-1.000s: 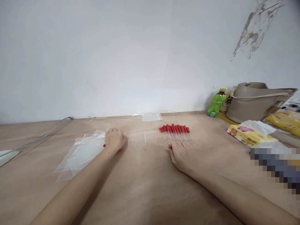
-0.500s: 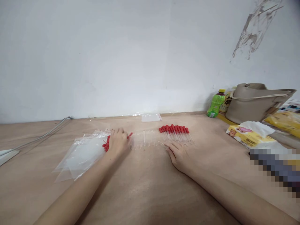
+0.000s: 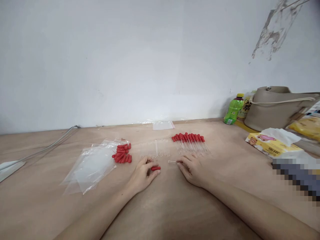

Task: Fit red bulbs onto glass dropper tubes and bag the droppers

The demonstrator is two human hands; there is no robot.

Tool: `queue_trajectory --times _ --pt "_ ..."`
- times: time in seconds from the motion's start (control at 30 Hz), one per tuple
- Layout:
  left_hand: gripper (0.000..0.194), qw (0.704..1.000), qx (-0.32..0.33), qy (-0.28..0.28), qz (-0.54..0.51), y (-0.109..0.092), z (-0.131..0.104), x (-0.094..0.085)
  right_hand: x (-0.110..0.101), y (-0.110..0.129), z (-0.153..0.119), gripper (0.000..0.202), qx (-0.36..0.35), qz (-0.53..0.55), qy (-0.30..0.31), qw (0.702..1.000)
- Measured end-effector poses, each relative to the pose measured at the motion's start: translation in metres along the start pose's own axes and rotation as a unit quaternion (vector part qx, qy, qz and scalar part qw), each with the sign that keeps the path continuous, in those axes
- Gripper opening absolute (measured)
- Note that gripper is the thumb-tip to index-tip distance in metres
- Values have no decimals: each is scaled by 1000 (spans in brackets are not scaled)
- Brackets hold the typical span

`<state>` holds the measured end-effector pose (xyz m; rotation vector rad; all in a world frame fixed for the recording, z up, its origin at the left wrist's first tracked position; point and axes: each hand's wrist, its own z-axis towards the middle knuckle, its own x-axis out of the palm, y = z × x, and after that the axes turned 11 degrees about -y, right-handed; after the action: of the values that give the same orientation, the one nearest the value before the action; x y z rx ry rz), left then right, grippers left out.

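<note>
Between thumb and fingers, my left hand (image 3: 145,173) pinches a red rubber bulb (image 3: 156,168). Facing it from the right, my right hand (image 3: 191,170) grips a clear thin tube (image 3: 172,162), whose end points left; tube and bulb are apart. Behind the hands lies a row of clear tubes (image 3: 156,148). Red-capped droppers (image 3: 188,137) are lined up to the right of that row, their clear ends toward me. A pile of loose red bulbs (image 3: 122,155) sits to the left, by the edge of some clear plastic bags (image 3: 91,166).
A small clear bag (image 3: 163,125) lies near the wall. On the right are a green bottle (image 3: 233,110), a beige bag (image 3: 270,108) and a yellow tissue pack (image 3: 270,144). A grey cable (image 3: 50,143) runs along the left.
My left hand has moved from the bulb pile toward the middle, bringing a red bulb near my right hand. The loose bulbs are now uncovered. My right hand still holds its tube.
</note>
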<state>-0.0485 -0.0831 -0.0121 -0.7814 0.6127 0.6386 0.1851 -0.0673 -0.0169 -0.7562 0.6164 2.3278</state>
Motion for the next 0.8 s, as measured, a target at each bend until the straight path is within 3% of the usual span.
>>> queue_trajectory --times 0.13,0.4,0.8 --pt "16 999 -15 3 -47 -1 1 4 9 4 -1 17 -9 34 11 999" --pt "18 981 -110 17 -156 -5 -3 8 20 15 1 19 -24 59 -5 998" --pt "20 966 -120 46 -224 1 -4 13 20 7 0 17 -47 106 36 993"
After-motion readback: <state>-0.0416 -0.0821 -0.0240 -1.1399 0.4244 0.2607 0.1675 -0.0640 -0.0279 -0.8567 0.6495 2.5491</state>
